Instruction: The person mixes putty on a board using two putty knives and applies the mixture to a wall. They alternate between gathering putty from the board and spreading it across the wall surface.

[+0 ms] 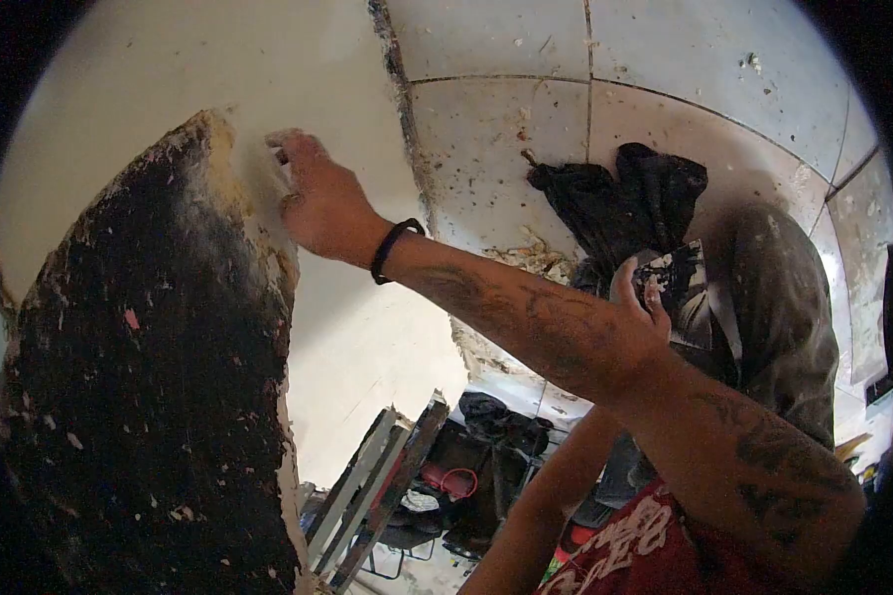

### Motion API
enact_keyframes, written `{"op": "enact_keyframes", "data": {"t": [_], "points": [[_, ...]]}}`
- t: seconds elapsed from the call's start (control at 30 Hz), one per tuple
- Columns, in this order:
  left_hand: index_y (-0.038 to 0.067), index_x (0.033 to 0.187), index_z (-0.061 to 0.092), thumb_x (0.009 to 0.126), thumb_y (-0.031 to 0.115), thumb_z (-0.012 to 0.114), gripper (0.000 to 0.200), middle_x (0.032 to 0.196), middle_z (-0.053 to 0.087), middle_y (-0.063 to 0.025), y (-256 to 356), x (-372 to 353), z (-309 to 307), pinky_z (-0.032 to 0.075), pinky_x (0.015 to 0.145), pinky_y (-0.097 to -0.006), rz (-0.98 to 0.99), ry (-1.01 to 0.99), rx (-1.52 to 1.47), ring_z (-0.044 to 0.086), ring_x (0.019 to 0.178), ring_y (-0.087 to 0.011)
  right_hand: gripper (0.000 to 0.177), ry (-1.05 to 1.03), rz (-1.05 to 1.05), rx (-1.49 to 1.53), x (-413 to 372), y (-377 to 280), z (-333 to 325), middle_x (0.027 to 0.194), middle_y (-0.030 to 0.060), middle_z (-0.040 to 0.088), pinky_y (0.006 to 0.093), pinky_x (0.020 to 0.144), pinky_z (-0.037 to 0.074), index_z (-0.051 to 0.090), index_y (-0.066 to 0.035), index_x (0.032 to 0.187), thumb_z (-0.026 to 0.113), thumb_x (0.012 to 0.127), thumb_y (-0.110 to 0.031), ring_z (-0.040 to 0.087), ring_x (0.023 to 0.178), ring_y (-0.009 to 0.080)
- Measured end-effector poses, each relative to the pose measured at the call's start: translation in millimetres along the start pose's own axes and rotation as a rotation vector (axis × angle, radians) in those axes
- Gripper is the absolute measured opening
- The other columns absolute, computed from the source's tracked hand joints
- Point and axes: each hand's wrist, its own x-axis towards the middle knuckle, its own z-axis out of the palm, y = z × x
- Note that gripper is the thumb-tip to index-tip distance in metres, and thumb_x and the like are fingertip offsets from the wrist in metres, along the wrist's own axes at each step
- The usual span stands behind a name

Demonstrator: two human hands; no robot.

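My right hand [318, 193], on the tattooed arm with a dark wristband [397, 250], is at the cream surface [357, 337], beside the ragged upper edge of a large black, flaked area [149, 367]. Its fingers are curled; what they hold, if anything, cannot be made out. My left hand [653, 302] lies lower right, partly hidden behind the right forearm. It grips a flat dark plate [677, 270] smeared with white material, close to a dusty dark trouser leg [784, 307].
A crumpled black cloth [615, 198] rests on soiled pale tiles [496, 129]. Crumbled debris [531, 256] lies along the cream surface's edge. At the bottom are long grey boards [377, 486] and a cluttered heap with black items and a red object [451, 482].
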Motion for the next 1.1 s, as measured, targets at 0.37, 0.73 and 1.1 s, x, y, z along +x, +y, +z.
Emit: {"op": "enact_keyframes", "data": {"t": [0.37, 0.73, 1.1], "points": [[0.002, 0.124, 0.04, 0.09, 0.018, 0.047, 0.038, 0.115, 0.052, -0.0236, -11.5, 3.5, 5.3, 0.041, 0.089, -0.0434, 0.073, 0.015, -0.118, 0.053, 0.103, -0.0412, 0.057, -0.011, -0.121, -0.151, -43.6, -69.1, -0.5, 0.107, 0.0266, 0.045, 0.0505, 0.081, 0.04, 0.035, 0.004, 0.121, 0.056, 0.068, -0.003, 0.049, 0.099, 0.0435], [0.004, 0.122, 0.044, 0.089, 0.019, 0.05, 0.037, 0.114, 0.055, -0.0189, 4.4, 2.3, -1.9, 0.042, 0.088, -0.0414, 0.001, 0.04, -0.007, 0.054, 0.101, -0.0378, 0.054, -0.029, 0.038, -0.043, -1.1, -13.1, -9.8, 0.11, 0.0232, 0.046, 0.049, 0.081, 0.043, 0.035, -0.004, 0.121, 0.053, 0.07, -0.002, 0.05, 0.1, 0.0404], [0.001, 0.119, 0.045, 0.091, 0.02, 0.046, 0.034, 0.114, 0.053, -0.0218, 1.5, -3.2, -3.7, 0.042, 0.088, -0.043, -0.055, 0.007, -0.091, 0.053, 0.102, -0.0387, 0.057, -0.033, -0.199, -0.076, -49.8, -72.8, -17.1, 0.114, 0.0272, 0.043, 0.0501, 0.088, 0.039, 0.037, 0.005, 0.119, 0.056, 0.066, -0.006, 0.045, 0.108, 0.0442]]}}
